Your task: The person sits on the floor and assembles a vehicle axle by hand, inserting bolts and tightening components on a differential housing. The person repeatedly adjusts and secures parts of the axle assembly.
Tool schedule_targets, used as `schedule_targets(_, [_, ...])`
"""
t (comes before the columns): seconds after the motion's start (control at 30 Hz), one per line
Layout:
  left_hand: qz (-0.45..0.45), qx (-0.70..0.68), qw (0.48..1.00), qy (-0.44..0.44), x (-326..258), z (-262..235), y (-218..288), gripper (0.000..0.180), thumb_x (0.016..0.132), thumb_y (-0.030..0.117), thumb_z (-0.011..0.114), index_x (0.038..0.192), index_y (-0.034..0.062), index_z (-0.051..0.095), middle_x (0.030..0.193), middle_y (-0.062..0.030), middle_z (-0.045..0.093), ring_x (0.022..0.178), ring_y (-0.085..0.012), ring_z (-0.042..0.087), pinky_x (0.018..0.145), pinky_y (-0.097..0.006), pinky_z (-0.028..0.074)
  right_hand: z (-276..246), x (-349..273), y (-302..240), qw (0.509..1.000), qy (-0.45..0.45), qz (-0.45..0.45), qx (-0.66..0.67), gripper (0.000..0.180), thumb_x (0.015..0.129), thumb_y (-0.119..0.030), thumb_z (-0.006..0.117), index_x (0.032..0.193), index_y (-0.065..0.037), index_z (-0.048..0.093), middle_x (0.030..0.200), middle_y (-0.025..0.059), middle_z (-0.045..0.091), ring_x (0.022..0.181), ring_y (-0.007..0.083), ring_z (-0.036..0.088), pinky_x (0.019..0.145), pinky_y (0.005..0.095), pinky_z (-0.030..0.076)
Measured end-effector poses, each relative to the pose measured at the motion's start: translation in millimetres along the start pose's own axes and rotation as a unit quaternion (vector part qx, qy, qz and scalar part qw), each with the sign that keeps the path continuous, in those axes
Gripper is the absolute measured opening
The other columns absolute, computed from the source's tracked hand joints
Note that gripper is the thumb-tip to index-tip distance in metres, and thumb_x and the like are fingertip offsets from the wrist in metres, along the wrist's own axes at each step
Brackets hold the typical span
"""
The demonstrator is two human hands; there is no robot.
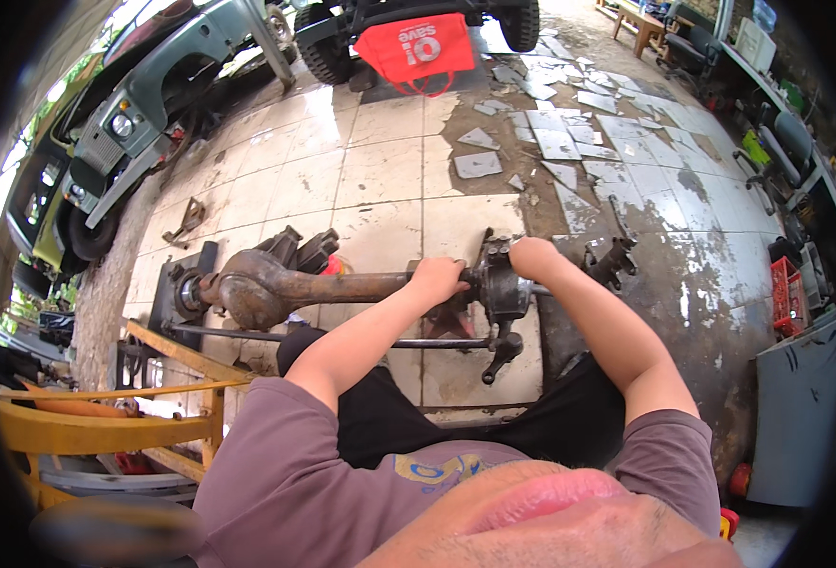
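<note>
A rusty vehicle axle (342,285) lies crosswise in front of me, with a round differential housing (253,287) toward its left. At its right end sits a dark, greasy steering knuckle (506,284), with an arm (502,358) pointing toward me. My left hand (440,281) is closed over the tube just left of the knuckle, fingers curled around it. Against the knuckle's upper right side, my right hand (533,257) is bunched closed; what its fingers hold is hidden. A thin tie rod (409,343) runs along the near side of the axle.
A yellow metal frame (106,434) stands close on my left. Loose metal parts (611,257) lie right of the knuckle, and a rusty bracket (187,221) far left. Broken tiles (552,142) cover the floor ahead. A red bag (414,54) hangs on a vehicle; a grey cabinet (797,407) stands right.
</note>
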State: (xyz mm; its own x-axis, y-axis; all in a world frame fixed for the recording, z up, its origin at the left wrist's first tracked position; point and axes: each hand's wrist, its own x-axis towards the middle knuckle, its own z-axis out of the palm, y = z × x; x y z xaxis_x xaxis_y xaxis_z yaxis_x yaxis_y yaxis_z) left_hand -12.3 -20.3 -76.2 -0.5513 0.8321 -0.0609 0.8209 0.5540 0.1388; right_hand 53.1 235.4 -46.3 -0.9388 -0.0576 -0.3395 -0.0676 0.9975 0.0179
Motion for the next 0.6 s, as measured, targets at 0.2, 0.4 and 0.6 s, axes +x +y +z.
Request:
schedule_targets(0.2, [0.007,0.008,1.000,-0.012,7,3,-1,0.054,0.094,0.049,0.074,0.131,0.0099,0.068,0.105,-0.0158,0.075,0.101,-0.0375,0.074,0.086,-0.050,0.059,3,2,14,1.000,-0.005,0.022,0.020,0.025,0.094,-0.014,0.060,0.105,-0.006,0.082,0.113,0.0195,0.079,0.107,0.0365,0.077,0.090,0.0483,0.062])
schedule_targets(0.4, [0.007,0.000,1.000,-0.015,10,8,1,0.054,0.094,0.048,0.075,0.131,0.0094,0.068,0.106,-0.0158,0.075,0.101,-0.0371,0.074,0.086,-0.049,0.059,10,1,19,0.999,-0.004,0.041,0.032,0.026,0.094,-0.013,0.060,0.106,-0.006,0.082,0.113,0.0194,0.079,0.107,0.0370,0.076,0.091,0.0484,0.062])
schedule_targets(0.6, [0.006,-0.001,1.000,-0.009,10,5,7,0.054,0.094,0.049,0.075,0.130,0.0090,0.068,0.104,-0.0159,0.075,0.101,-0.0372,0.074,0.086,-0.050,0.059,10,-3,20,0.998,0.018,0.046,0.038,0.025,0.094,-0.012,0.060,0.106,-0.007,0.082,0.113,0.0203,0.079,0.107,0.0371,0.076,0.090,0.0486,0.062])
